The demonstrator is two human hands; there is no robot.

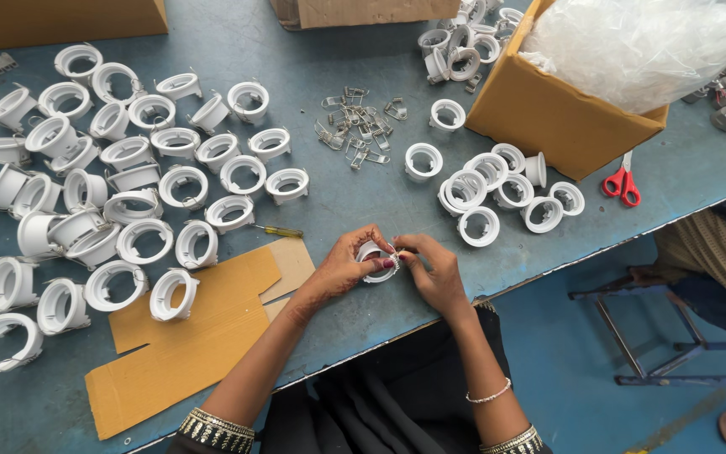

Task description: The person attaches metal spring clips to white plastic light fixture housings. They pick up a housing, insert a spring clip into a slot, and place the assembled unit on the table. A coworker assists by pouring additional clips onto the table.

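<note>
**Both hands on one white ring at the desk edge**

Blue-grey desk point(313, 59) fills the head view, scuffed and crowded, with a blue floor beyond its near edge. Close to that edge the left hand point(348, 262) and the right hand point(434, 271) meet around a single round white plastic ring housing point(374, 262). The left grip is closed on the ring's rim, thumb and fingers wrapped about it; the right grip is pinched shut at the ring's right side, on what looks like a small bent metal wire spring clip point(396, 261), though the clip is too small to tell for sure.

Judging from this, the work goes best with the ring held steady and level in the left hand while the right fingertips press the clip squarely into its seat, so it does not slip or spring away.

A large heap of the same white rings point(111, 185) covers the left of the desk, and a smaller cluster point(497, 189) lies to the right. Loose metal clips point(355, 126) sit well apart, up the desk. Flat brown cardboard point(195, 324) lies just beside the left forearm, a small yellow-handled screwdriver point(277, 229) near it. Red-handled scissors point(623, 185) rest by a brown cardboard box point(556, 126). Nothing crowds the hands themselves
</note>
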